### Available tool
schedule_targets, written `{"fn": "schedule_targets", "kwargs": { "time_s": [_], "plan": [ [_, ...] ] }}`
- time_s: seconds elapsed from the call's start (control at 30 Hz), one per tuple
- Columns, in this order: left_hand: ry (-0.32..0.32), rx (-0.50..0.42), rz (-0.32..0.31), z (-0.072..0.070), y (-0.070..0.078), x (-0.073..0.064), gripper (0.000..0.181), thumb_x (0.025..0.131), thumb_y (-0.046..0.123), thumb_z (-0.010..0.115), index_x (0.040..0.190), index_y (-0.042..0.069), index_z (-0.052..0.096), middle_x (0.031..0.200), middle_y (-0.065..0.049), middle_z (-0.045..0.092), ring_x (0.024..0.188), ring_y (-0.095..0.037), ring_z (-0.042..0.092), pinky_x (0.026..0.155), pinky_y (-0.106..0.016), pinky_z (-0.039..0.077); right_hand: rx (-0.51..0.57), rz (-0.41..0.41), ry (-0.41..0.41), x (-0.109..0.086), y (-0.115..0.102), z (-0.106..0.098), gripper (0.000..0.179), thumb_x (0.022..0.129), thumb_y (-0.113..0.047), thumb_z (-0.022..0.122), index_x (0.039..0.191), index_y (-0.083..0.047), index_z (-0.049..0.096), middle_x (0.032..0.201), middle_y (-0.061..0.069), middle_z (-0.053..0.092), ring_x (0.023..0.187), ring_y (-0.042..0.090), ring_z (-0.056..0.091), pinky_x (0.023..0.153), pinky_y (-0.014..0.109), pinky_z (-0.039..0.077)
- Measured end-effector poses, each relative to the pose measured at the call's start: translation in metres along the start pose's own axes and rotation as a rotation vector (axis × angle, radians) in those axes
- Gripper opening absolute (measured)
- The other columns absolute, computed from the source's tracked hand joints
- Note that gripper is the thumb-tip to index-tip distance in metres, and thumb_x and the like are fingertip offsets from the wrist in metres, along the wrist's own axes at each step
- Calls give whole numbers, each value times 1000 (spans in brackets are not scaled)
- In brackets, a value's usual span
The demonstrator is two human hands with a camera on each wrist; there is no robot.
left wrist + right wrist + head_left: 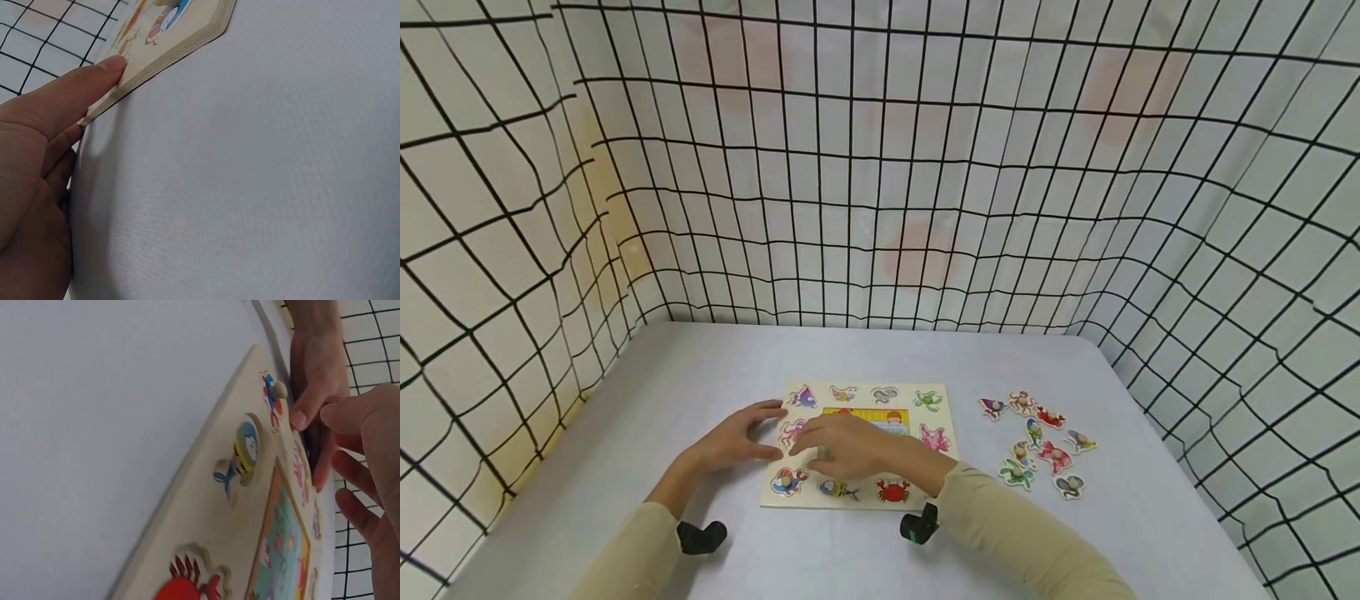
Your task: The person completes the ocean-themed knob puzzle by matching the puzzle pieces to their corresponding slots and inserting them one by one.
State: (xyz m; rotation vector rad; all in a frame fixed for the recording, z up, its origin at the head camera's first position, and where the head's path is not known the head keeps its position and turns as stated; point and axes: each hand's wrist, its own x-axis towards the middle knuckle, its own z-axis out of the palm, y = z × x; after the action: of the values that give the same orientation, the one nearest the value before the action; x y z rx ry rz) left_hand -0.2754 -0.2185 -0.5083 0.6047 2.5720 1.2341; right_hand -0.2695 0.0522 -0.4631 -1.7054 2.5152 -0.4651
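Observation:
A cream wooden puzzle board with sea-animal shapes lies on the table. My left hand touches its left edge, with the thumb on the rim in the left wrist view. Over the board's left part hovers my right hand, fingers loosely bent and nothing seen between them. Close to both hands, a knobbed hermit crab piece sits in the lower left corner. The right wrist view also shows a yellow and blue fish picture and a red crab picture. My right hand covers part of the middle picture.
Right of the board lie several loose knobbed pieces, among them a red crab, a pink starfish and a green turtle. Black netting over white walls encloses the white table at the back and sides.

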Motion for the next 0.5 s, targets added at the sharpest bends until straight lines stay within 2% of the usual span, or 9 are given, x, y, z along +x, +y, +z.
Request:
{"fn": "schedule_targets", "kwargs": {
  "time_s": [0.17,0.4,0.5],
  "plan": [
    [5,2,14,-1,0,-1,75,84,28,88,147,4,56,162,-20,37,150,-48,25,117,-70,16,28,26,35,-5,7,-7,30,100,-21,69,130,-17,72,131,-6,67,129,6,56,112,24,39],
    [11,13,18,0,1,-2,74,84,27,88,146,4,56,161,-21,37,149,-49,25,117,-70,17,162,57,62,-13,11,-14,37,98,-22,71,133,-11,70,130,-3,69,126,7,58,111,30,41],
    [13,16,11,1,1,-2,74,83,27,88,146,4,56,161,-21,37,149,-49,25,117,-70,17,211,72,70,-17,15,-15,41,97,-26,72,135,-10,69,129,1,70,120,9,61,107,29,45]
  ]
}}
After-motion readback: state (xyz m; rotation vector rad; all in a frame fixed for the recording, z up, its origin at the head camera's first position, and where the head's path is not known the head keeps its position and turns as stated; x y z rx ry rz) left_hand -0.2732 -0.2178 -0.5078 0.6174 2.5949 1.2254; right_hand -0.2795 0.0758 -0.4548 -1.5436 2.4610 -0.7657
